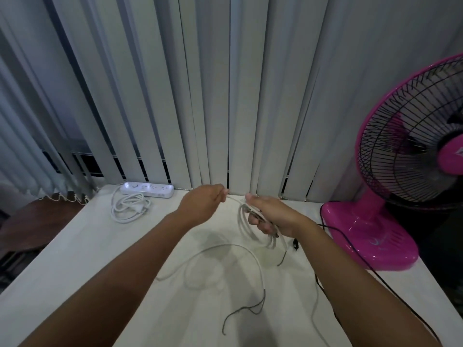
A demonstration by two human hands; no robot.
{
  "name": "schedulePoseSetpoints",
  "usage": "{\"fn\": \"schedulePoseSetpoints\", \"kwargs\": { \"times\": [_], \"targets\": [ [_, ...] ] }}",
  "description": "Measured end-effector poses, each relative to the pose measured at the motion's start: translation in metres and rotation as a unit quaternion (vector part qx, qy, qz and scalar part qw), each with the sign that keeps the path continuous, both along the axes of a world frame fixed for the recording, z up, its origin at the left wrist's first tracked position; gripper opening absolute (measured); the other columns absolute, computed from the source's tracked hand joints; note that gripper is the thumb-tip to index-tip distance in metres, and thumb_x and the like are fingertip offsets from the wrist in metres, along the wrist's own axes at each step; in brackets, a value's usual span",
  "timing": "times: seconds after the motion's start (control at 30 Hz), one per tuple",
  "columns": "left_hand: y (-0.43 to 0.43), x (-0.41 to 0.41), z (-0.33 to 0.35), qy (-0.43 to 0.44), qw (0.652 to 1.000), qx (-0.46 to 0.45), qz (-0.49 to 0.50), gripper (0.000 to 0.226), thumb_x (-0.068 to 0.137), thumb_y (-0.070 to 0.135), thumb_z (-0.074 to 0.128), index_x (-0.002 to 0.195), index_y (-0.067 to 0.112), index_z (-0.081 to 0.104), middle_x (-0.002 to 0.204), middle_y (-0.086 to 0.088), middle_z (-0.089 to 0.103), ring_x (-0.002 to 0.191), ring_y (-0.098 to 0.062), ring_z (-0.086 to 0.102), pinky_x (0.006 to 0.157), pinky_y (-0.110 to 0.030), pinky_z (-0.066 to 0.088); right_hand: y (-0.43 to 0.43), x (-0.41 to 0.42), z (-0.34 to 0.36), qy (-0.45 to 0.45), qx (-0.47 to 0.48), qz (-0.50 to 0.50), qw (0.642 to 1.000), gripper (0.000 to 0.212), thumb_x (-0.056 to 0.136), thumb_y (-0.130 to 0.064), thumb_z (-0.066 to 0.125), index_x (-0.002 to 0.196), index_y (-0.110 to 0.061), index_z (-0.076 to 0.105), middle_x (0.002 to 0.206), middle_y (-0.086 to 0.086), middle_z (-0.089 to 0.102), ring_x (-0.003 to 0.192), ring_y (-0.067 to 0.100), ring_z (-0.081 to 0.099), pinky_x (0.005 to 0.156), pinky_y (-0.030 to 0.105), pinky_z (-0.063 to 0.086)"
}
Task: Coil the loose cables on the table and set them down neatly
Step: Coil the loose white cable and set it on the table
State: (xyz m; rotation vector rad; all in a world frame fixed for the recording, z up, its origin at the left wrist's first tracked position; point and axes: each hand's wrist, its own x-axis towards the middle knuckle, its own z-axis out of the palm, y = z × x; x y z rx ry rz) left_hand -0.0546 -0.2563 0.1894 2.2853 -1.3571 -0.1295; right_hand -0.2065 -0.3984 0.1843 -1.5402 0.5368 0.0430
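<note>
The right hand [269, 216] grips the gathered loops of the white cable [253, 221] above the desk [75, 259], likely anchoring the coil. The left hand [203, 202] pinches the next stretch, seemingly feeding another loop (its tail trails on the desk).

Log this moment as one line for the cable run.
step: coiling | left hand pinches white cable | right hand holds its loops | tail loose on table | power strip cord already coiled
</note>
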Motion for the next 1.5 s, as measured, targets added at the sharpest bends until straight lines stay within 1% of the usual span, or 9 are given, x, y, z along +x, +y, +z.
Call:
{"fn": "schedulePoseSetpoints", "kwargs": {
  "times": [0.17, 0.37, 0.53, 0.73, 0.87, 1.03, 1.2, 1.37, 1.5],
  "targets": [
    [-0.003, -0.001, -0.006, 0.1, 0.99, -0.088, 0.052, 0.059, 0.087, 0.066, 0.042, 0.049, 0.021, 0.047, 0.049, 0.005, 0.051, 0.052, -0.014, 0.049, 0.058, -0.031, 0.038, 0.001, -0.006, 0.022, 0.015, 0.191, 0.128, 0.973, 0.043, 0.09, -0.055, 0.052, 0.082, -0.013, 0.056, 0.045, -0.005, 0.035, 0.028, 0.003, 0.023, 0.029, 0.015, 0.019],
    [-0.011, -0.01, -0.004, 0.146, 0.972, -0.177, 0.045, 0.068, 0.073, 0.079, 0.045, 0.044, 0.017, 0.05, 0.043, 0.0, 0.05, 0.044, -0.011, 0.045, 0.057, -0.032, 0.042, -0.005, -0.019, 0.028, 0.039, 0.241, 0.187, 0.952, 0.041, 0.087, -0.054, 0.055, 0.08, -0.015, 0.061, 0.041, -0.008, 0.037, 0.025, 0.0, 0.026, 0.027, 0.013, 0.019],
    [-0.018, -0.01, 0.001, 0.244, 0.961, -0.121, 0.055, 0.07, 0.074, 0.075, 0.052, 0.035, 0.019, 0.041, 0.038, 0.006, 0.039, 0.036, -0.008, 0.034, 0.051, -0.024, 0.033, -0.006, -0.02, 0.022, 0.001, 0.337, 0.204, 0.919, 0.037, 0.088, -0.049, 0.058, 0.082, -0.012, 0.057, 0.04, -0.007, 0.04, 0.024, 0.001, 0.03, 0.026, 0.015, 0.019],
    [-0.022, -0.017, 0.005, 0.294, 0.938, -0.185, 0.021, 0.065, 0.085, 0.067, 0.038, 0.061, 0.009, 0.05, 0.063, -0.012, 0.05, 0.062, -0.02, 0.046, 0.067, -0.035, 0.041, -0.01, -0.018, 0.039, -0.234, 0.594, 0.157, 0.754, 0.047, 0.102, -0.043, 0.029, 0.09, -0.002, 0.048, 0.049, 0.0, 0.034, 0.029, 0.004, 0.019, 0.032, 0.019, 0.016],
    [-0.019, -0.029, -0.025, 0.196, 0.967, -0.157, 0.031, 0.033, 0.097, 0.037, 0.036, 0.071, 0.027, 0.054, 0.063, 0.004, 0.055, 0.062, -0.019, 0.052, 0.065, -0.034, 0.042, -0.024, -0.021, 0.064, -0.351, 0.608, 0.084, 0.707, 0.043, 0.102, -0.041, 0.031, 0.087, -0.004, 0.047, 0.05, -0.002, 0.033, 0.032, 0.0, 0.016, 0.034, 0.017, 0.016],
    [-0.008, -0.035, -0.07, 0.246, 0.962, -0.098, 0.068, 0.029, 0.098, 0.043, 0.04, 0.088, 0.02, 0.055, 0.061, 0.005, 0.055, 0.058, -0.015, 0.053, 0.06, -0.028, 0.041, -0.057, -0.027, 0.086, -0.433, 0.412, -0.116, 0.793, 0.045, 0.103, -0.045, 0.027, 0.082, -0.012, 0.049, 0.046, -0.005, 0.042, 0.031, 0.004, 0.029, 0.034, 0.013, 0.026],
    [0.001, -0.037, -0.079, 0.202, 0.977, -0.052, 0.049, 0.022, 0.098, 0.044, 0.04, 0.098, 0.022, 0.04, 0.067, 0.001, 0.056, 0.062, -0.018, 0.054, 0.063, -0.033, 0.042, -0.067, -0.021, 0.073, -0.312, 0.097, -0.211, 0.921, 0.037, 0.097, -0.049, 0.044, 0.079, -0.018, 0.055, 0.057, -0.004, 0.047, 0.044, 0.007, 0.041, 0.044, 0.022, 0.039],
    [-0.013, -0.045, -0.04, 0.007, 0.998, -0.019, -0.065, 0.019, 0.097, 0.047, 0.039, 0.089, 0.03, 0.044, 0.065, 0.007, 0.054, 0.065, -0.018, 0.052, 0.056, -0.03, 0.037, -0.047, -0.003, 0.05, -0.188, -0.113, -0.192, 0.956, 0.01, 0.099, -0.037, 0.045, 0.103, -0.031, 0.052, 0.067, -0.001, 0.055, 0.044, 0.002, 0.048, 0.044, 0.018, 0.042],
    [-0.02, -0.037, -0.008, -0.028, 0.993, -0.083, -0.081, 0.028, 0.095, 0.05, 0.041, 0.086, 0.027, 0.053, 0.06, 0.008, 0.054, 0.062, -0.015, 0.053, 0.058, -0.031, 0.041, -0.029, 0.004, 0.036, -0.095, -0.251, -0.103, 0.958, 0.022, 0.101, -0.033, 0.041, 0.122, -0.026, 0.043, 0.077, 0.003, 0.053, 0.057, 0.009, 0.053, 0.053, 0.022, 0.049]
  ]
}}
